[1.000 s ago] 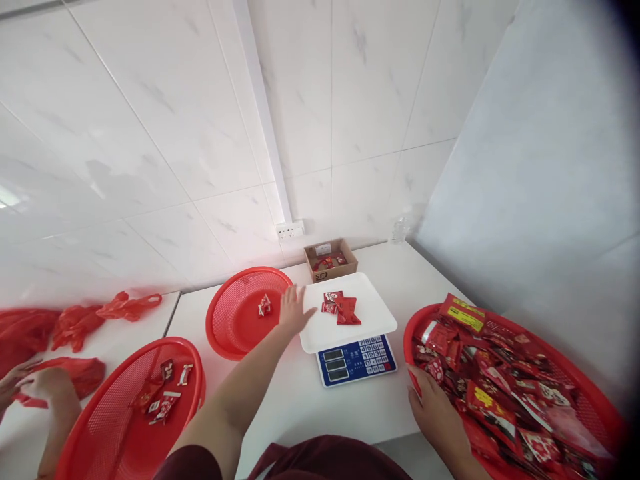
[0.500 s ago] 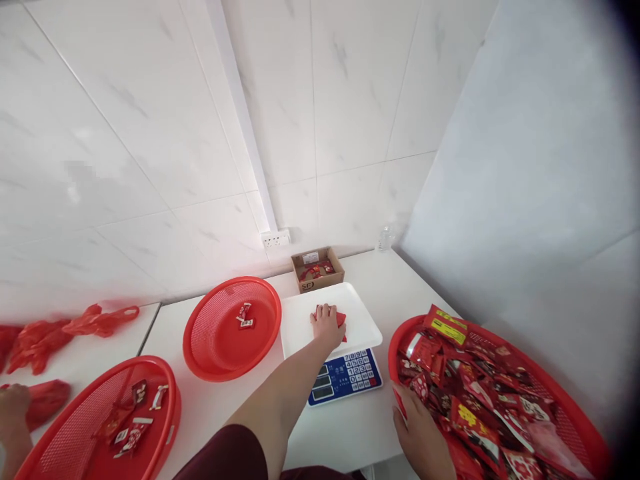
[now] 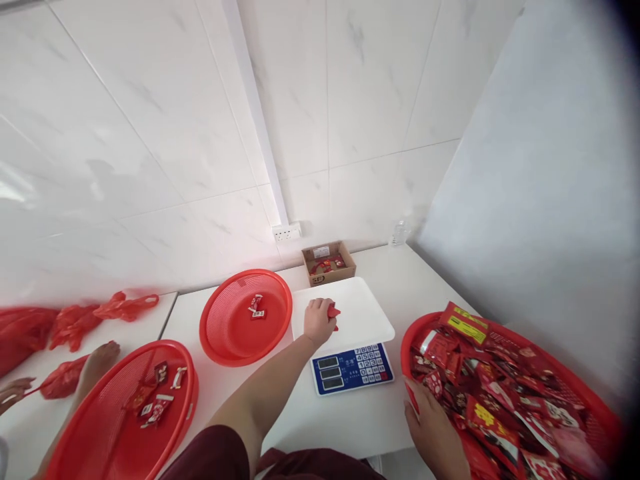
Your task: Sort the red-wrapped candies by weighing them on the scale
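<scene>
on the cardboard box (image 3: 333, 275) i read the letters "sf" beside a curved mark; the white label (image 3: 321, 252) inside is too small for me. on the scale (image 3: 350, 379) i make out the keypad (image 3: 371, 364) digits 7 8 9, 4 5 6, 1 2 3 and 0, while its other small characters and three displays (image 3: 331, 373) are illegible from here. the packets (image 3: 493, 423) carry print i cannot read.
</scene>
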A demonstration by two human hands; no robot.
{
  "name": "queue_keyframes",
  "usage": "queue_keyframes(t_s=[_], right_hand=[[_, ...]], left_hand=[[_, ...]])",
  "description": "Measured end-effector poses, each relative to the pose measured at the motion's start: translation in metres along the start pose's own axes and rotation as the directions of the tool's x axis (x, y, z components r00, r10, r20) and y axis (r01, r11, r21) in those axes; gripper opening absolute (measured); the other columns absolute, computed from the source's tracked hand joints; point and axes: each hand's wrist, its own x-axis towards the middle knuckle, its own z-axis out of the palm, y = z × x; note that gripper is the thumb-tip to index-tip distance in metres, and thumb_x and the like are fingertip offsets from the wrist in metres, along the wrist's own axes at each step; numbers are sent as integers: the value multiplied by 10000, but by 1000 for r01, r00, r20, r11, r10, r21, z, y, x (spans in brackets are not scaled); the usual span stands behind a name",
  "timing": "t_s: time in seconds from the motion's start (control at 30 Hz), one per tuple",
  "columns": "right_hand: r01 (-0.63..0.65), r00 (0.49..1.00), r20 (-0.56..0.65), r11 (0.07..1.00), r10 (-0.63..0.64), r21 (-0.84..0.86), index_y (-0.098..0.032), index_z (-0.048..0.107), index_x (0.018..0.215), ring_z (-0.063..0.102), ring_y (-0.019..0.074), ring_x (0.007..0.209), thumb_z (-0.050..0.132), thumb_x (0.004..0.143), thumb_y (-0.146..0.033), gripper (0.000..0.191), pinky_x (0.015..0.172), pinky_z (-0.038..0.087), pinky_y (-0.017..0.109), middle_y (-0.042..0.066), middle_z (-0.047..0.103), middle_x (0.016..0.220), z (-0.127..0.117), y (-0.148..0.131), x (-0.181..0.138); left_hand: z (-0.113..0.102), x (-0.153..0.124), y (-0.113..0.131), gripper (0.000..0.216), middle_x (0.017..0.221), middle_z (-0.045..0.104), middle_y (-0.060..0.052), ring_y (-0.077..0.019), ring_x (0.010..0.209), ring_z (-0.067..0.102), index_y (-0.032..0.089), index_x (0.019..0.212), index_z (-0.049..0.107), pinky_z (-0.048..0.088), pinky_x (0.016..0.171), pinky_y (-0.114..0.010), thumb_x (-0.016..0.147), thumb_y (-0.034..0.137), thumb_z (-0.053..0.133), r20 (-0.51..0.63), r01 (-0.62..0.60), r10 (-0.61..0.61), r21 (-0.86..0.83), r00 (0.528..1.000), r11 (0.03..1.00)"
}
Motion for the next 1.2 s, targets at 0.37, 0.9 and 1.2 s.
queue_keyframes(t_s=[0.37,0.9,1.2], right_hand=[[-4,1000,-10,994,5,112,-150,505,1242,492,244,1214,346,830,-295,465,1024,389,411,136,556,1273,-9,-9,4],[-474,868,-230,872,440,-122,-193,455,1319,333,313,1298,451,831,-312,502,1040,259,512,118,442,1400,-110,32,34],[-482,869,41,862,493,-155,-158,521,1258,516,289,1155,475,809,-233,457,950,361,383,150,588,1238,-117,72,50]], left_hand=[[-69,-75,-106,691,1534,195,-137,-332,1400,161,220,1404,317,264,1044,-514,821,572,431,54,489,-503,164,862,857],[-60,-112,-142,529,1210,610,-174,-336,1177,514,115,1158,561,395,963,-479,837,471,338,49,234,-255,266,966,935],[-37,-109,-93,381,1142,650,-116,-312,1187,507,191,1016,603,390,1003,-475,813,435,392,-58,-8,13,77,998,997]])
